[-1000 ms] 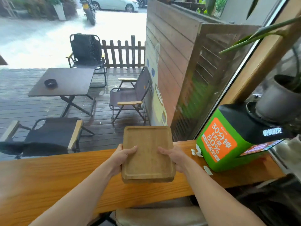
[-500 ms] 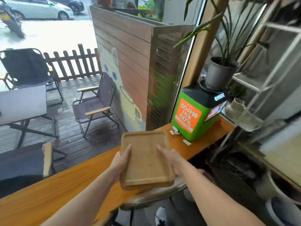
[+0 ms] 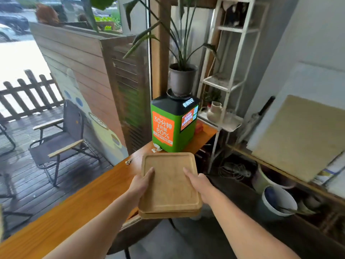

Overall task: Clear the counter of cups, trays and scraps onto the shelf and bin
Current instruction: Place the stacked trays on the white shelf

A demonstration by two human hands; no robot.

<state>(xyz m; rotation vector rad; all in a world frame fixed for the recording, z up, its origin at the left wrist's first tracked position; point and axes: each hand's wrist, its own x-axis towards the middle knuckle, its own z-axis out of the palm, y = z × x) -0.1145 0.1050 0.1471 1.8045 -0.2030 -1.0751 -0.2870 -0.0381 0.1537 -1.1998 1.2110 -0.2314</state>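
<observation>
The counter runs from 7 to 1 o'clock. At 12 o'clock on it, a green box reads "30分钟 充至 80%" and carries a potted plant. The trays, apparently two stacked and nothing in the top one, are gripped by the left hand and right hand at centre. Scraps lie just beside the box.

green box, "30分钟 充至 80%"

One head-worn wide-angle view looks forward and down along both forearms, close over the counter, toward the shelf at the window corner
</observation>
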